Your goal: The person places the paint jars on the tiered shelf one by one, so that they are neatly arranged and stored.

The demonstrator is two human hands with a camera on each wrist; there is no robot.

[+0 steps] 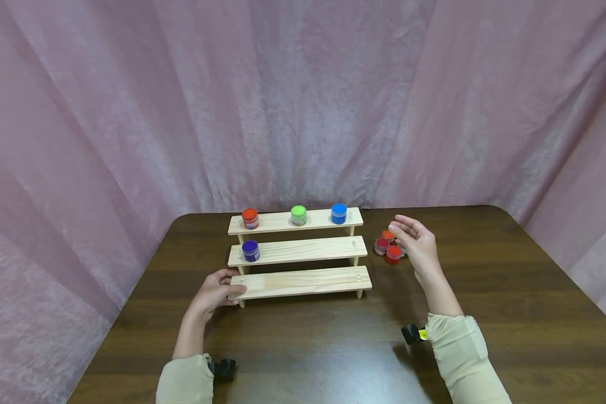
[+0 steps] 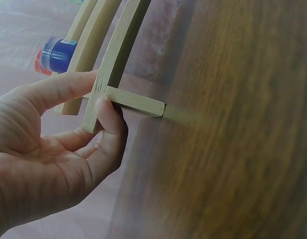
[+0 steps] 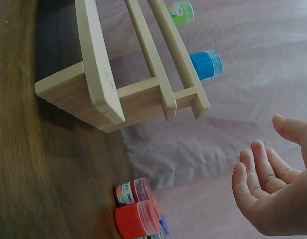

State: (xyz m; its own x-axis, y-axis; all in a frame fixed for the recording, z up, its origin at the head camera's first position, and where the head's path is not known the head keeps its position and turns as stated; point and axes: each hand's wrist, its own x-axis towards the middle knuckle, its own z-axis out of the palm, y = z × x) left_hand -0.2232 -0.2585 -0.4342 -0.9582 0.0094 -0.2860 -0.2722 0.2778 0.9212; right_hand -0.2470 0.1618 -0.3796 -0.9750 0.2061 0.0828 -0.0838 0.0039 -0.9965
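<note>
Pinching the three-tiered pale wooden rack [image 1: 305,250] at its 8 o'clock corner with left hand [image 1: 214,292]; holding nothing in right hand [image 1: 419,247], with fingers [image 3: 262,162] loosely curved. Seemingly at loading step; next, probably lower right fingers over small red cylindrical jars [image 1: 393,256], at rack's 3 o'clock.

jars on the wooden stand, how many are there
4: an orange-red jar, a green jar and a blue jar, left to right on the top tier; a purple jar at the left of the middle tier. None look hidden.
</note>
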